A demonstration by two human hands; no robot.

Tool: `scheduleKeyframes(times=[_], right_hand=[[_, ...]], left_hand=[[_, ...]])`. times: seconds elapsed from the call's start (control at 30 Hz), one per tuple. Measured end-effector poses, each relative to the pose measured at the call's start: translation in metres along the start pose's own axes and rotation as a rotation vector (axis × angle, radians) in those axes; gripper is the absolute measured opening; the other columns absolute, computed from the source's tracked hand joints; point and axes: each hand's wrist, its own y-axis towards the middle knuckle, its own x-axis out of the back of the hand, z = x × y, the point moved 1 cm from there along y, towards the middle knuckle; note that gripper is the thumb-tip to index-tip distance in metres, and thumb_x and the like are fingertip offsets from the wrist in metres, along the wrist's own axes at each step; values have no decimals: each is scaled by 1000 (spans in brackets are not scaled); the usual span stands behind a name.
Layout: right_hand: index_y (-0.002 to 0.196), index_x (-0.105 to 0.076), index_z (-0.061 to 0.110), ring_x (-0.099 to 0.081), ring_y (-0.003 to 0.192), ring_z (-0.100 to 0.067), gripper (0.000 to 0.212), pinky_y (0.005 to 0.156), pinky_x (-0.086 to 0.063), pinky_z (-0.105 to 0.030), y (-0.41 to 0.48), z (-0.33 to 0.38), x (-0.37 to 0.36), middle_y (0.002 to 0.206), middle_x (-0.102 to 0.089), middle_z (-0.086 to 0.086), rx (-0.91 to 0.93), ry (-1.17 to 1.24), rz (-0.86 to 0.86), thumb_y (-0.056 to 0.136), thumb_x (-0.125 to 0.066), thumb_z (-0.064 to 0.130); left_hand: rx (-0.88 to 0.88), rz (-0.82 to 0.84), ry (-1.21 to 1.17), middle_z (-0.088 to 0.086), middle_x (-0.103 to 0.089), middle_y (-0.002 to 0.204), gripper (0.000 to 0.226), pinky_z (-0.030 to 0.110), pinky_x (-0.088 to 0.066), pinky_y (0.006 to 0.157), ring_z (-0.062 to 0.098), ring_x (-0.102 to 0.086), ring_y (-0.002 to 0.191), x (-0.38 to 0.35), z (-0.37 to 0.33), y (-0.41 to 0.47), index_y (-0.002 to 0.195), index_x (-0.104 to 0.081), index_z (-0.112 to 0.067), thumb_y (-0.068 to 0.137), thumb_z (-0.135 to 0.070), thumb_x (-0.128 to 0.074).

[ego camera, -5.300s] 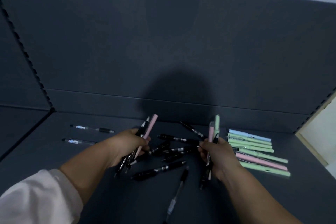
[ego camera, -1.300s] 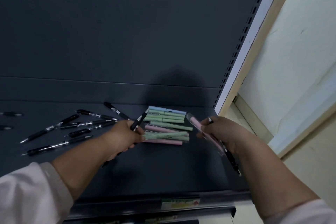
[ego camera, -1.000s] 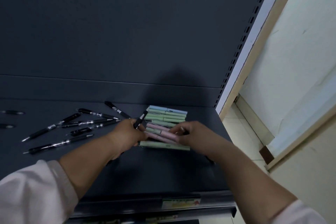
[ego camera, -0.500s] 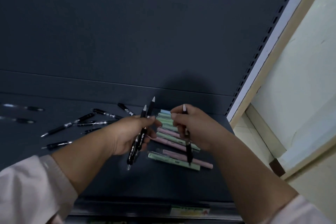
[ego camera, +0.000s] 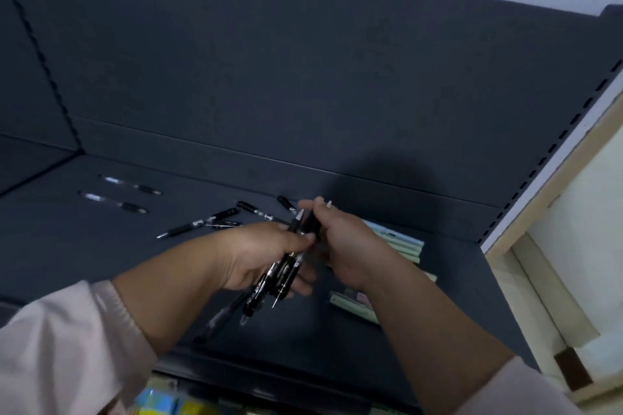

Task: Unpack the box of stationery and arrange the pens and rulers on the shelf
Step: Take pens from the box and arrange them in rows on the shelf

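Note:
My left hand [ego camera: 259,254] grips a bundle of black pens [ego camera: 281,274] above the dark shelf [ego camera: 101,246], tips pointing down. My right hand [ego camera: 344,242] meets it from the right and pinches the top of a black pen at the bundle. Under my right hand and wrist lies a row of pastel pens [ego camera: 403,244], green and pink, partly hidden. Several loose black pens [ego camera: 215,217] lie scattered to the left. Two clear pens [ego camera: 116,200] lie far left. No rulers or box show.
The shelf's dark back panel [ego camera: 303,94] rises behind. A perforated upright [ego camera: 539,162] bounds the shelf on the right, with a pale wall and wooden trim [ego camera: 505,236] beyond. Colourful packages [ego camera: 161,404] show below the shelf's front edge.
My right hand laid the pink pen among the pastel pens, then brought its black pen to the bundle in my left hand. The view has swung back to the left.

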Motion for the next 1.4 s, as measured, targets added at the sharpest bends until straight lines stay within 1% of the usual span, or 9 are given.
scheduleKeyframes(times=[0.2, 0.37, 0.5, 0.63, 0.73, 0.83, 0.93, 1.13, 1.4], right_hand=[[97, -62, 18, -50, 55, -10, 10, 50, -36, -21, 11, -5, -17, 74, -61, 3, 168, -199, 102, 88, -65, 21], [85, -65, 14, -58, 59, -11, 11, 56, -50, -24, 18, -19, -46, 74, -66, -3, 140, -369, 118, 81, -72, 6], [80, -65, 12, -59, 59, -12, 12, 57, -53, -23, 28, -23, -55, 73, -66, -7, 153, -347, 8, 81, -71, 2], [81, -63, 13, -58, 56, -11, 13, 57, -52, -24, 42, -29, -61, 72, -64, -6, 90, -381, -132, 81, -73, 6], [95, -55, 16, -56, 54, -11, 21, 53, -48, -23, 48, -31, -68, 75, -62, -4, 72, -382, -237, 83, -72, 14], [111, -53, 19, -61, 63, -17, 28, 59, -52, -29, 51, -36, -67, 88, -63, 0, 138, -566, -396, 87, -68, 24], [113, -62, 19, -66, 89, -26, 26, 84, -54, -40, 43, -43, -63, 104, -67, -4, 224, -901, -557, 87, -64, 18], [101, -69, 24, -57, 100, -15, 30, 89, -40, -18, 6, -68, -77, 106, -49, 4, 168, -1294, -300, 85, -58, 1], [89, -68, 18, -51, 89, -15, 13, 82, -45, -25, 10, -80, -83, 99, -44, 3, 209, -1356, -335, 83, -67, 7]], left_hand=[[-39, -69, 450, 3, -54, 65, 30, 26, -42, 54, 16, -50, 50, 41, 18, -5, 95, -56, -12, 87, -41, -63], [-188, -173, 978, -4, -65, 96, 38, 28, -51, 76, 17, -61, 89, 69, 23, 0, 100, -58, -23, 72, -39, -78], [-205, -295, 924, -6, -58, 95, 49, 27, -45, 71, 15, -57, 89, 87, 30, 6, 97, -44, -24, 67, -38, -81], [-248, -484, 1077, -3, -51, 121, 73, 36, -39, 92, 20, -48, 115, 107, 37, 6, 118, -43, -25, 63, -61, -73], [-254, -457, 1115, -2, -35, 138, 86, 40, -28, 103, 21, -32, 129, 118, 53, 3, 137, -30, -26, 69, -68, -63], [-283, -435, 1130, 0, -27, 145, 75, 41, -23, 108, 21, -25, 134, 134, 64, 2, 143, -25, -24, 82, -54, -57], [-278, -455, 1120, 3, -37, 139, 56, 40, -29, 104, 23, -34, 129, 155, 68, 6, 138, -36, -21, 86, -31, -54], [-296, -436, 1145, 9, -52, 109, 25, 33, -46, 82, 25, -51, 102, 189, 75, 14, 107, -57, -14, 82, -13, -56], [-254, -315, 1159, 7, -57, 108, 30, 30, -48, 81, 20, -55, 95, 204, 65, 21, 110, -60, -11, 83, 0, -52]])
